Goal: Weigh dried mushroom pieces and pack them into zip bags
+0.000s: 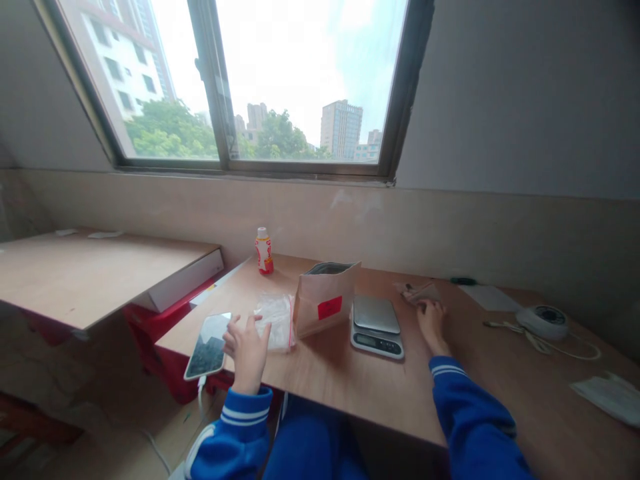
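My left hand (249, 353) hovers or rests at the near left edge of the table, its fingers spread and nothing in them. It is between a charging smartphone (209, 343) and a stack of clear zip bags (277, 320). My right hand (433, 323) reaches to a small clear plastic bag (425, 292) with something dark at its far end. The fingers are curled on the bag's near edge. Between my hands stand an open-topped kraft paper pouch (313, 310) with a red label (330, 307) and a digital kitchen scale (376, 320) with a bare metal plate.
A red and white drink bottle (264, 252) stands at the back left. Right of my right hand lie a dark green marker-like object (463, 281), a white paper (490, 298), a white dome device (543, 321) with a cable, and a white packet (607, 397). Another table (105, 267) is at left.
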A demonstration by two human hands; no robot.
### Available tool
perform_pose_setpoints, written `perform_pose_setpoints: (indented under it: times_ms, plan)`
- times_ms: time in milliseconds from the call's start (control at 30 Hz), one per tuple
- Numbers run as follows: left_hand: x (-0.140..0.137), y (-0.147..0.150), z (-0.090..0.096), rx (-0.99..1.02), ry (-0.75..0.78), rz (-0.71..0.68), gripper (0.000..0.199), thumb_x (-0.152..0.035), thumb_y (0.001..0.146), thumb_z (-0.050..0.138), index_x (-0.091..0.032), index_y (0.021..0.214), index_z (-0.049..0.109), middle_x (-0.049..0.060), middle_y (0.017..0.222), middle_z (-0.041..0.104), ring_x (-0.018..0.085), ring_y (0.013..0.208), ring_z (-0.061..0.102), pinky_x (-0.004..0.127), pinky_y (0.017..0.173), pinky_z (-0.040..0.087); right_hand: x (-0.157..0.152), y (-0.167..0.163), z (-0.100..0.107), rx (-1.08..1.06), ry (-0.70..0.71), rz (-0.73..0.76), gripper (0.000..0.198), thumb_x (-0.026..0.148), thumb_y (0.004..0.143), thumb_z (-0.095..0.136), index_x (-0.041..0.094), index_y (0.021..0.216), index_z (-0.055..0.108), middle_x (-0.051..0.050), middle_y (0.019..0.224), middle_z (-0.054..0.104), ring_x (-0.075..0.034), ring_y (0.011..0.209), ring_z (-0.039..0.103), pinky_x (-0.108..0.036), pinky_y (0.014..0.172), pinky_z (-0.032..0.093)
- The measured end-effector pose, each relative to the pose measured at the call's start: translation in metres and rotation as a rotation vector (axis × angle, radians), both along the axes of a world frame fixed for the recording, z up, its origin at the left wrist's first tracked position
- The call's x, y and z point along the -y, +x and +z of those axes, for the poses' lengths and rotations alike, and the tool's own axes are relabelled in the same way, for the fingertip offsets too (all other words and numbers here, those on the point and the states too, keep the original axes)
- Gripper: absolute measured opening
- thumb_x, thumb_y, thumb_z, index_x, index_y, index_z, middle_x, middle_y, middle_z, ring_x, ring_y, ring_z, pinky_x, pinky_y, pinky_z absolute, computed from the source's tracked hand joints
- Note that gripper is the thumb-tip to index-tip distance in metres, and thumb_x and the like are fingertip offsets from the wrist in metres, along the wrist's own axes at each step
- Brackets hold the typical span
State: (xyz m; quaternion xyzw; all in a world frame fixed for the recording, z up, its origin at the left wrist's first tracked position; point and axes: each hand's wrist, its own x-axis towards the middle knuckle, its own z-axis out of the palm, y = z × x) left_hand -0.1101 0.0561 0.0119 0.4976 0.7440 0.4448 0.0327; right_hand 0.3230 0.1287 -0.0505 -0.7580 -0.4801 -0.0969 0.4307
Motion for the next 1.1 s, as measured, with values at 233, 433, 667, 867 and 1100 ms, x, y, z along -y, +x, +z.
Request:
perform_pose_setpoints:
  times_ms: [233, 433, 667, 867, 1100]
  plan:
    - [-0.029, 0.0, 0.016, -0.212, 0.263, -0.194, 0.033, -0.026, 0.087, 0.046, -0.019, 0.115, 0.061, 0.016, 0.129, 0.05, 0.031, 0.121, 0.046, 0.045, 0.103, 0.032, 0.027, 0.0, 0.031, -0.051, 0.23, -0.153, 0.039, 0.023, 0.073, 0.042, 0.007, 0.096, 0.07, -0.021, 0.089, 0.069, -0.031, 0.083, 0.059, -0.043, 0.078, 0.044]
    - [-0.052, 0.012, -0.037, -0.026, -0.099, -0.268, 0.018, -0.015, 0.072, 0.055, -0.016, 0.084, 0.068, 0.015, 0.092, 0.067, 0.03, 0.095, 0.059, 0.04, 0.087, 0.041, 0.072, -0.057, 0.068, -0.309, 0.456, -0.151, 0.035, 0.023, 0.072, 0.045, 0.009, 0.092, 0.07, -0.019, 0.091, 0.071, -0.028, 0.079, 0.065, -0.038, 0.073, 0.05]
    - [-0.056, 0.013, -0.017, 0.084, -0.076, -0.21, 0.018, -0.022, 0.078, 0.057, -0.02, 0.088, 0.072, 0.012, 0.107, 0.068, 0.037, 0.121, 0.042, 0.053, 0.1, 0.026, 0.125, -0.142, 0.094, -0.558, 0.626, -0.067, 0.026, 0.026, 0.076, 0.051, 0.014, 0.09, 0.069, -0.011, 0.09, 0.072, -0.023, 0.081, 0.066, -0.033, 0.072, 0.051]
    - [-0.028, 0.035, 0.014, 0.283, -0.016, -0.333, 0.025, -0.022, 0.083, 0.045, -0.02, 0.094, 0.068, 0.011, 0.107, 0.067, 0.029, 0.104, 0.057, 0.046, 0.092, 0.039, 0.146, -0.171, 0.093, -0.747, 0.56, 0.054, 0.024, 0.031, 0.078, 0.056, 0.015, 0.092, 0.067, -0.009, 0.093, 0.07, -0.023, 0.086, 0.065, -0.034, 0.077, 0.051]
    - [0.057, 0.099, 0.027, 1.305, -0.258, -0.945, 0.044, -0.058, 0.076, 0.056, -0.015, 0.083, 0.063, 0.004, 0.07, 0.064, 0.013, 0.058, 0.058, 0.024, 0.056, 0.046, 0.165, -0.176, 0.102, -0.663, 0.249, 0.557, 0.022, 0.037, 0.081, 0.059, 0.018, 0.088, 0.067, -0.006, 0.088, 0.07, -0.022, 0.083, 0.065, -0.031, 0.074, 0.051]
